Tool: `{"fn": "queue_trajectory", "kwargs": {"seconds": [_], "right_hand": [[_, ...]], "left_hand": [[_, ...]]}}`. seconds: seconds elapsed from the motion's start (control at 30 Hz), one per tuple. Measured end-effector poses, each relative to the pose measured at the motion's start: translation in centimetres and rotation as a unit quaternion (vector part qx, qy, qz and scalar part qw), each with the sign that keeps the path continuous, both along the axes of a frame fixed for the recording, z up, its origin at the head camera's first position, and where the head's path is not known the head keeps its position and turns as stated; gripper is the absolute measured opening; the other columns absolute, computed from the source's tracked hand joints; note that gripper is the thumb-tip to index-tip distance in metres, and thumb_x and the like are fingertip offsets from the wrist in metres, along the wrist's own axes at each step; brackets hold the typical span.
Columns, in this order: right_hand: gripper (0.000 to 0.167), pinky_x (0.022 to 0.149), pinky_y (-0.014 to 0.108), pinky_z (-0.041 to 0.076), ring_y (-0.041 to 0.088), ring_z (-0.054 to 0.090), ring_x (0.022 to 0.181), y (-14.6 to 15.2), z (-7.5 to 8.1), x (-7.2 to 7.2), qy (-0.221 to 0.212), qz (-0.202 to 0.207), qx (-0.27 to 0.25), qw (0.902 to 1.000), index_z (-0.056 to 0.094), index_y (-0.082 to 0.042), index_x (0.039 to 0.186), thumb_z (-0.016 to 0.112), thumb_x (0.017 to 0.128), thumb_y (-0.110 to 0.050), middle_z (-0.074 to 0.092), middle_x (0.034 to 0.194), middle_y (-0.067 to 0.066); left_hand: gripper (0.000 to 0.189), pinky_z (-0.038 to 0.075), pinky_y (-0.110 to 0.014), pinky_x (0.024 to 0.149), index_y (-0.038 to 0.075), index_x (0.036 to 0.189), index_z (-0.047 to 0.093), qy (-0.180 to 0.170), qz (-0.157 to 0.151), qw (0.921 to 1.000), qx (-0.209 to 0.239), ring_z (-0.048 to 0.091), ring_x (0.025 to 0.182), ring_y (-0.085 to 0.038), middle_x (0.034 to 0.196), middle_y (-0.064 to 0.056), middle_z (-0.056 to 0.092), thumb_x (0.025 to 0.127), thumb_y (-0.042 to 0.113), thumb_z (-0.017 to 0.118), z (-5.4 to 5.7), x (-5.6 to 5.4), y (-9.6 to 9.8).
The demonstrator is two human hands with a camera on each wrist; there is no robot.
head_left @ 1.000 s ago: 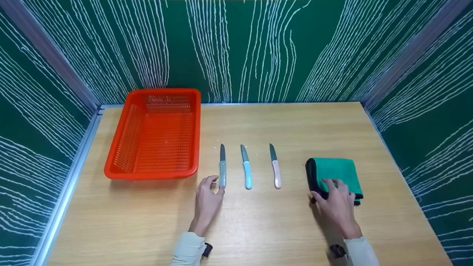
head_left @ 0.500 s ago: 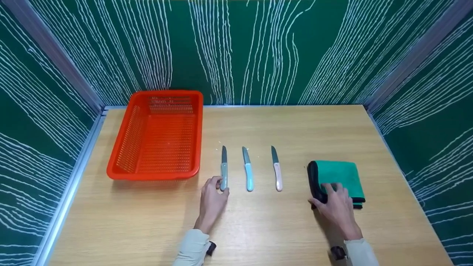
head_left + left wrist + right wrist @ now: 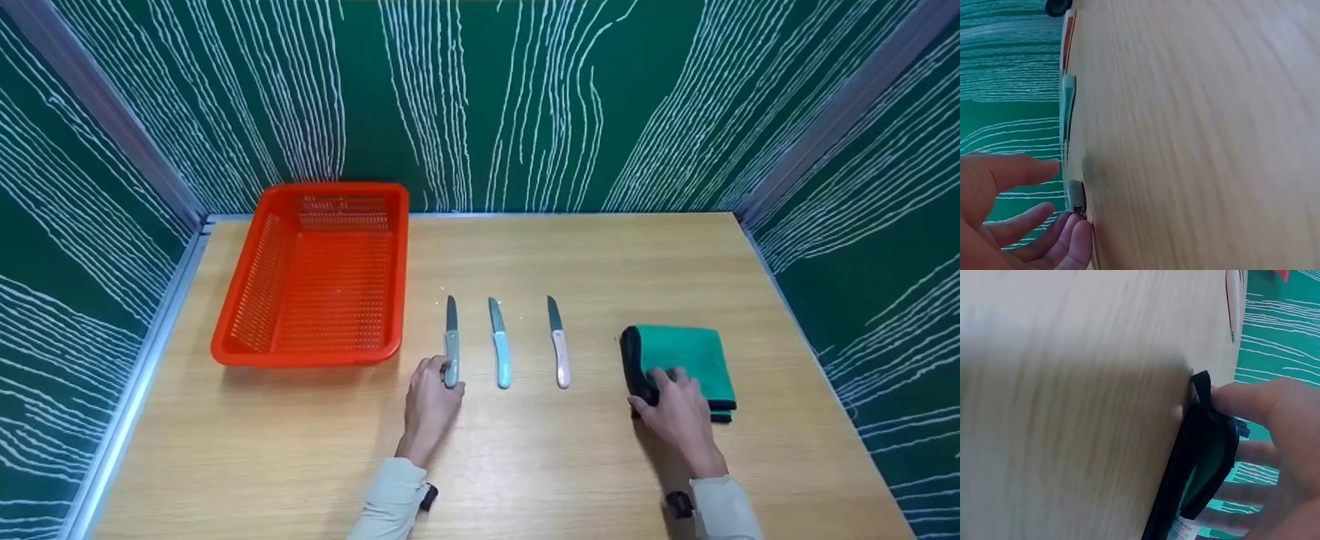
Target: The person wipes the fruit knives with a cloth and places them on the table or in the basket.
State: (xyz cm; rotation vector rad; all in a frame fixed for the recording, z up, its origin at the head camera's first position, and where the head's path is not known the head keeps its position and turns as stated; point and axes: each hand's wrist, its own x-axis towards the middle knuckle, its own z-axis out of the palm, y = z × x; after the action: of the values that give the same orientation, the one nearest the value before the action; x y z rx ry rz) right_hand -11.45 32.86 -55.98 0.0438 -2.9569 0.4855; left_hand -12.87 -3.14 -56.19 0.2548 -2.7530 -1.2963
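A knife with a grey-green handle (image 3: 452,346) lies on the table, its blade toward the back wall. My left hand (image 3: 433,409) is at the handle's near end. In the left wrist view the fingertips (image 3: 1080,242) are at one side of the handle, and the thumb stands apart on the other side. Beside it lie a knife with a light-blue handle (image 3: 502,358) and a knife with a pink handle (image 3: 561,360). My right hand (image 3: 681,420) rests on a folded green cloth (image 3: 694,352) with black edging. Its thumb touches the edging; the other fingers lie over the cloth, fairly straight.
A red plastic basket (image 3: 330,296) stands at the back left, with nothing in it. Green walls (image 3: 555,105) with white streaks enclose the wooden table (image 3: 525,465) at the back and sides. Small white crumbs lie near the knife tips.
My left hand has shifted slightly right, with its thumb now past the near end of the grey-green handle. My right hand stays on the cloth. The knives and basket lie as before.
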Motion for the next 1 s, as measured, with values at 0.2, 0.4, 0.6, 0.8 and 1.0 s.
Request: {"fn": "queue_trajectory", "kwargs": {"seconds": [0.2,0.4,0.6,0.8,1.0], "right_hand": [[0.052,0.071,0.062,0.048,0.049,0.050,0.093,-0.3,0.2,-0.5,-0.010,0.005,0.001,0.9999,0.057,0.008,0.117,0.076,0.078,-0.021,0.050,0.114,0.034],[0.052,0.074,0.064,0.047,0.050,0.049,0.094,-0.4,0.5,-0.6,-0.028,-0.001,-0.001,0.9996,0.056,0.009,0.120,0.074,0.081,-0.020,0.048,0.116,0.035],[0.052,0.076,0.064,0.046,0.051,0.048,0.097,-0.5,0.5,-0.6,-0.047,-0.008,-0.003,0.9989,0.054,0.008,0.123,0.072,0.082,-0.020,0.046,0.120,0.035],[0.053,0.075,0.064,0.046,0.050,0.047,0.097,-0.6,0.6,-0.6,-0.053,-0.006,-0.004,0.9985,0.052,0.009,0.124,0.072,0.083,-0.019,0.045,0.120,0.036],[0.053,0.074,0.063,0.048,0.050,0.047,0.097,-0.7,0.6,-0.5,-0.043,-0.010,-0.004,0.9990,0.053,0.008,0.123,0.072,0.083,-0.020,0.046,0.120,0.035]], "left_hand": [[0.036,0.054,-0.036,0.070,0.002,0.108,0.065,0.001,-0.001,0.9999,-0.017,0.055,0.077,-0.019,0.089,-0.007,0.059,0.074,0.001,0.076,-0.2,-0.5,0.0],[0.034,0.054,-0.033,0.067,0.000,0.106,0.065,-0.028,-0.007,0.9995,-0.010,0.054,0.073,-0.018,0.086,-0.006,0.057,0.075,0.004,0.077,-0.2,-0.9,0.0],[0.036,0.053,-0.031,0.066,-0.002,0.107,0.064,-0.039,-0.015,0.9989,-0.023,0.053,0.072,-0.018,0.084,-0.006,0.054,0.074,0.004,0.078,0.0,-1.2,0.1],[0.025,0.052,-0.028,0.064,-0.002,0.103,0.065,-0.068,-0.010,0.9972,-0.028,0.051,0.070,-0.018,0.082,-0.006,0.050,0.079,-0.002,0.071,0.1,-1.4,0.0],[0.029,0.052,-0.029,0.065,-0.002,0.102,0.065,-0.070,-0.002,0.9961,-0.053,0.051,0.073,-0.018,0.083,-0.006,0.049,0.077,0.006,0.078,0.2,-1.9,-0.1]]}}
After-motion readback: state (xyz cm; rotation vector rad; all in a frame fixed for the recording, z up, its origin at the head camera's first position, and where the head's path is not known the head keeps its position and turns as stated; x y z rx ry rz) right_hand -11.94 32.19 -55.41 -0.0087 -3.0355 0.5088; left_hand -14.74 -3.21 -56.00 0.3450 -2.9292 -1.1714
